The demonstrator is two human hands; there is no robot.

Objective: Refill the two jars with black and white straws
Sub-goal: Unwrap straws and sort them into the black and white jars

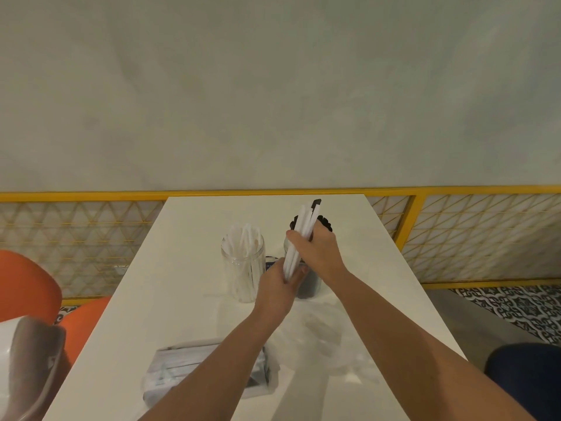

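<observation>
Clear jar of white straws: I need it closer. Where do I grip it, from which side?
Likely round the clear jar mid-wall, from its left: white straws poke out its top, and the left hand and right hand crowd its right.

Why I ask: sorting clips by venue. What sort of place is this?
Probably a café or eatery: a jar of white straws and a jar of black straws on a white table, orange chairs, a yellow lattice railing.
</observation>
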